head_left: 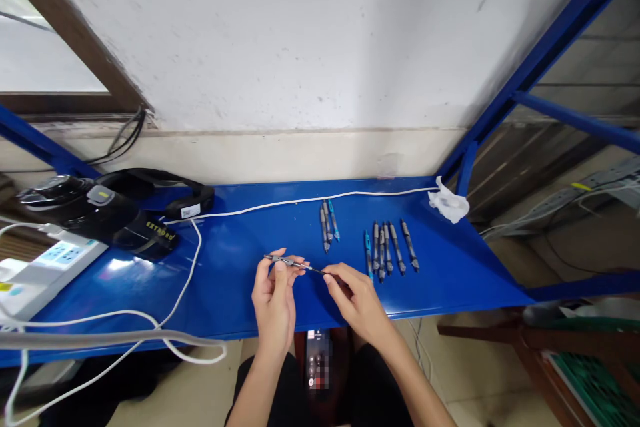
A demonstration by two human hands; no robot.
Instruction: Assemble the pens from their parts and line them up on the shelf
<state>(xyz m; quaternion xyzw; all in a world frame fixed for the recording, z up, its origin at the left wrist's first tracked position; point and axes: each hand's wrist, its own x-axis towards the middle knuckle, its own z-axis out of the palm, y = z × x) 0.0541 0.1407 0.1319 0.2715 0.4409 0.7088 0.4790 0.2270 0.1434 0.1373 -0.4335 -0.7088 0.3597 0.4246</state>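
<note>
Between thumb and fingers of my left hand (273, 303) is a grey and clear pen barrel (283, 259), lying nearly level above the blue table. A thin dark pen refill (316, 271) runs out of its right end. My right hand (359, 299) is closed, pinching the tip of that refill between thumb and forefinger. Beyond my hands lies a small group of pens (326, 225), two grey and one bright blue. To the right, a second row of pens (389, 250) holds several grey ones and a blue one (369, 253).
The blue table (225, 280) meets a white wall. At left are a black EXTRORD device (105, 217), a black strap (193, 203), a power strip (63, 257) and looping white cables (193, 260). Crumpled tissue (449, 205) sits back right; a phone (317, 360) rests below the front edge.
</note>
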